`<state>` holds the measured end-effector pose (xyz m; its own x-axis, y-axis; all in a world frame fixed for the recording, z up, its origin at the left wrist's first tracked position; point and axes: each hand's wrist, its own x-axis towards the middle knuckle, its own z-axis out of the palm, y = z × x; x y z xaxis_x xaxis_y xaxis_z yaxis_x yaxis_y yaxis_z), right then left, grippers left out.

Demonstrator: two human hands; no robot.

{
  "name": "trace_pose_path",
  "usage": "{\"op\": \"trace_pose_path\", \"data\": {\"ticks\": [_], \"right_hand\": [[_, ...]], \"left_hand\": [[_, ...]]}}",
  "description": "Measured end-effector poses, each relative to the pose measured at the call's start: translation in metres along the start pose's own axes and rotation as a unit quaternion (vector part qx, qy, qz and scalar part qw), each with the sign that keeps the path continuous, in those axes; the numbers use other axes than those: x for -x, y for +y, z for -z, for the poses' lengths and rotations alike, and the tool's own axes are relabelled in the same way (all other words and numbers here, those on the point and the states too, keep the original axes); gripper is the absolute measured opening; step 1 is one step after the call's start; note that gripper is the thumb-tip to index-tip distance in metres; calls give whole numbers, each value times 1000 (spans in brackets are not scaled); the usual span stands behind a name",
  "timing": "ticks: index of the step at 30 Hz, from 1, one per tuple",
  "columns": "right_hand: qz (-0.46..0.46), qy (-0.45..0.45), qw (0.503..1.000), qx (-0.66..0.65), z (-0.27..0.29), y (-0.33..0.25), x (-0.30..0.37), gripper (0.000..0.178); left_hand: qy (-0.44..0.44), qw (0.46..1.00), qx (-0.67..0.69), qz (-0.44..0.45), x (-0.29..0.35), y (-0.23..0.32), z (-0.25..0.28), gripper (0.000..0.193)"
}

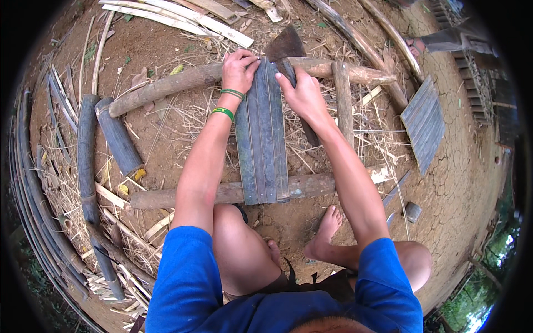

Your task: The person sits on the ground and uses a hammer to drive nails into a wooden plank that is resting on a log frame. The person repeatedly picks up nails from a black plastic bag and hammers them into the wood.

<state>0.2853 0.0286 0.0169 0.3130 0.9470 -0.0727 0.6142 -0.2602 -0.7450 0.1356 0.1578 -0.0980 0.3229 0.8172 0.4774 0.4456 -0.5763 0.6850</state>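
Observation:
Several dark, flattened bamboo strips (pixel 259 130) lie side by side across a far log (pixel 172 86) and a near log (pixel 222 193). My left hand (pixel 240 71) is closed at the far end of the strips, fingertips pressed together; whatever they pinch is too small to make out. In my right hand (pixel 302 94) is an axe, gripped high on its dark handle (pixel 308 132). Its rusty axe head (pixel 285 44) sits just beyond the far log, close to the strips' ends. Small nail heads show along the strips' near end.
A wooden crosspiece (pixel 343 102) joins the logs on the right. Beyond it lies a woven-looking bamboo panel (pixel 425 125). Bamboo poles (pixel 88 150) and a short bamboo piece (pixel 119 136) lie left, pale split strips (pixel 183 16) at the back. Another person's foot (pixel 415 46) shows far right.

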Motion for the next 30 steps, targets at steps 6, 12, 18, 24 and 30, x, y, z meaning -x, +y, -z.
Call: {"op": "trace_pose_path", "data": {"ticks": [6, 12, 18, 24, 30], "right_hand": [[52, 28, 998, 8, -4, -6, -10, 43], [64, 44, 997, 21, -18, -16, -10, 40], [65, 33, 996, 48, -16, -15, -13, 37], [65, 23, 996, 62, -23, -6, -17, 37], [91, 80, 993, -9, -24, -14, -11, 40]], "left_hand": [[8, 999, -25, -28, 0, 2, -2, 9], [0, 1000, -17, -21, 1, 1, -1, 8], [13, 998, -44, -51, 0, 5, 1, 10], [-3, 999, -31, -31, -3, 4, -3, 8], [2, 998, -36, -43, -1, 3, 1, 9]]}}
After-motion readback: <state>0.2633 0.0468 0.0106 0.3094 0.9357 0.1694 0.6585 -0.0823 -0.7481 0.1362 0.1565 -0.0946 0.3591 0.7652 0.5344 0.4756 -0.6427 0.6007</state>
